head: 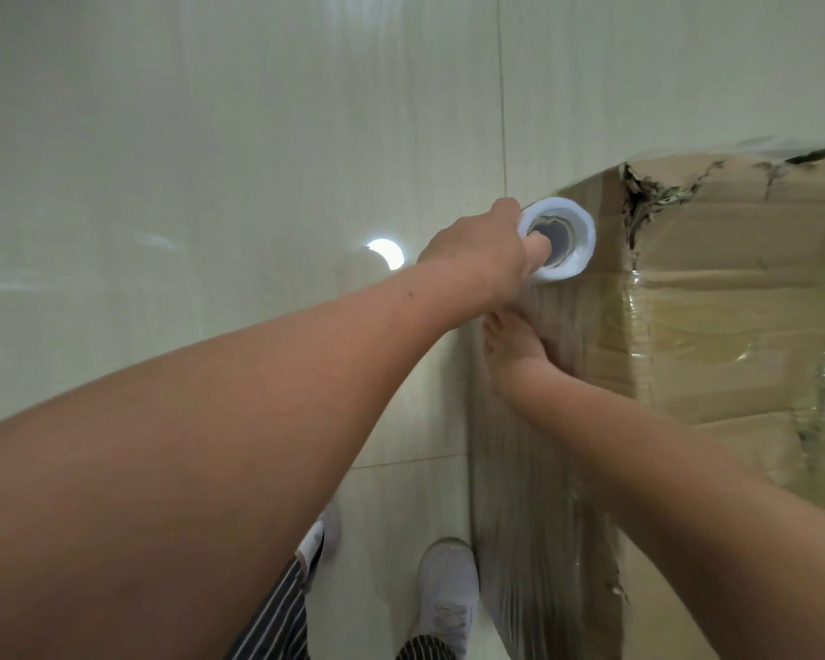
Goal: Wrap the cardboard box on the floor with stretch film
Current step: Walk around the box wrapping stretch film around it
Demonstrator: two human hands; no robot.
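Cardboard box (715, 326): on the tiled floor (210, 183), at 3 o'clock; upper corner torn.
Stretch film roll (557, 240): upright against the box's near side, at 1 o'clock.
Left hand (477, 250): thumb hooked in the roll's core, gripping its top end.
Right hand (515, 347): just below the roll, by the filmed side; grip cannot be told.
Progress: film (544, 540) sheets the near side down towards 6 o'clock. Judged midway, with further turns and cutting left.
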